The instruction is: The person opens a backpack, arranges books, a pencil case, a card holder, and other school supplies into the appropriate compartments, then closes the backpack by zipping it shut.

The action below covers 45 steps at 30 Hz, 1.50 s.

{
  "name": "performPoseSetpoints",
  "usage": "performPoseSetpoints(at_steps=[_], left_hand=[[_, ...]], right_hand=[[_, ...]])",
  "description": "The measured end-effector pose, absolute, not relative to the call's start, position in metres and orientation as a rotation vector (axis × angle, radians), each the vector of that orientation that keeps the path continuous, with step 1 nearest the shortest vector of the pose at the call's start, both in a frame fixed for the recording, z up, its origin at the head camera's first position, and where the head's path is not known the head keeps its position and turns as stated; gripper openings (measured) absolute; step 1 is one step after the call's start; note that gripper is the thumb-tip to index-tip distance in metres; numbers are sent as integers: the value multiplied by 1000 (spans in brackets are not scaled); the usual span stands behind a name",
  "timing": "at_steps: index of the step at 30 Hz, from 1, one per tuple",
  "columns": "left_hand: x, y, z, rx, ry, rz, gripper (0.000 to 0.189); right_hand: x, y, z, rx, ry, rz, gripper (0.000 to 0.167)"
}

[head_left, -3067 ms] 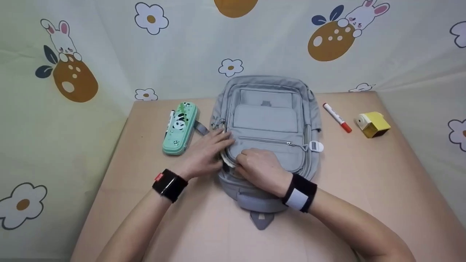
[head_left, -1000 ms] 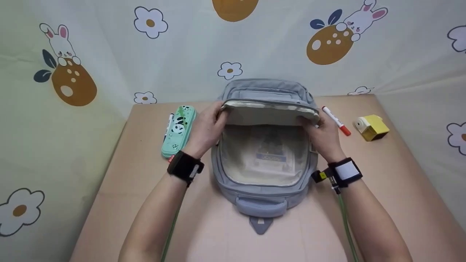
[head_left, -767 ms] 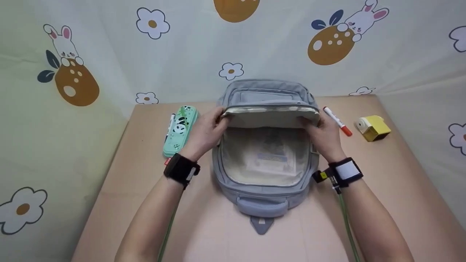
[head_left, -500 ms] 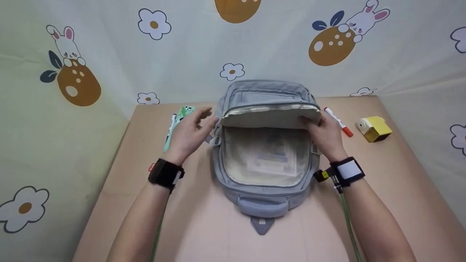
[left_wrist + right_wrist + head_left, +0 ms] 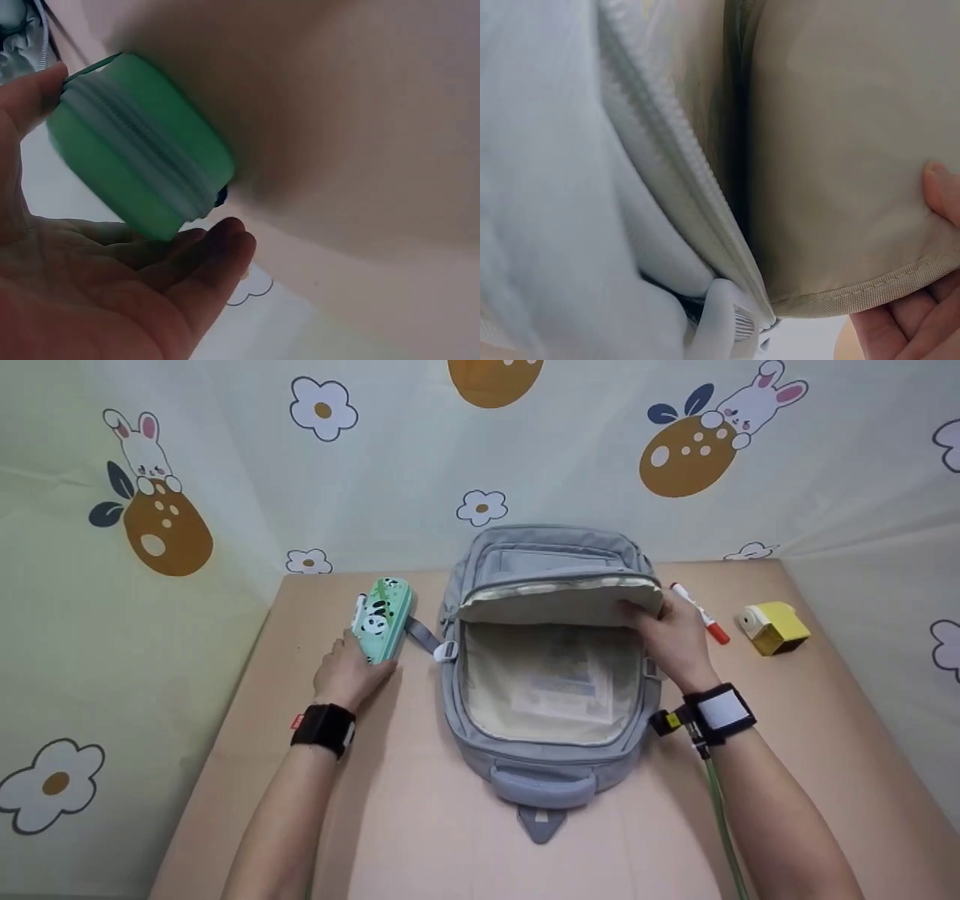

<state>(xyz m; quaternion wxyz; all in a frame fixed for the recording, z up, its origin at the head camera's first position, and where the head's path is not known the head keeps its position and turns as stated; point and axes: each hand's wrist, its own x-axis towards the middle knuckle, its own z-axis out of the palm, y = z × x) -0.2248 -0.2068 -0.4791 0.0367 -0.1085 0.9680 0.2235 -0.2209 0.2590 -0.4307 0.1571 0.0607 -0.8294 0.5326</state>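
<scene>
A grey backpack [image 5: 540, 776] lies on the table, its main compartment unzipped and its cream lining showing. My right hand [image 5: 675, 641] pinches the right edge of the lifted front flap [image 5: 559, 604]; in the right wrist view the thumb [image 5: 941, 191] presses the flap's lining, with fingers behind it. To the left lies a mint-green pencil case [image 5: 382, 619] printed with pandas. My left hand [image 5: 349, 671] holds the case's near end, thumb on the right side and fingers on the left. In the left wrist view, the zipped green end [image 5: 142, 146] sits between thumb and fingers.
Inside the backpack lies a flat item [image 5: 566, 697] with a blue band, partly shaded. A white marker [image 5: 358, 611] lies along the pencil case's left side. A red-capped marker [image 5: 701, 615] and a yellow-and-white box-like item [image 5: 776, 628] lie right of the bag.
My left hand has let go of the flap's left corner and moved left and down to the pencil case. My right hand keeps the flap raised. Earlier, both hands were opening the bag.
</scene>
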Motion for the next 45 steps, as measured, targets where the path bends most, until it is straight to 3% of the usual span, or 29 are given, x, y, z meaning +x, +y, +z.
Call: performPoseSetpoints(at_steps=[20,25,37,41,45], left_hand=[[-210,-207,-477,-302,3026,807,88],[-186,-208,-459,-229,3062,782,87],[-83,-176,-403,58,3044,673,91],[-76,-150,-399,207,3033,668,92],[-90,-120,-404,373,3029,665,92]], right_hand=[[-222,259,-433,208,-2377,1529,37],[-222,257,-433,204,-2390,1465,38],[-223,254,-421,122,-2387,1398,40],[-223,252,-420,116,-2391,1406,38],[-222,249,-420,113,-2390,1414,37]])
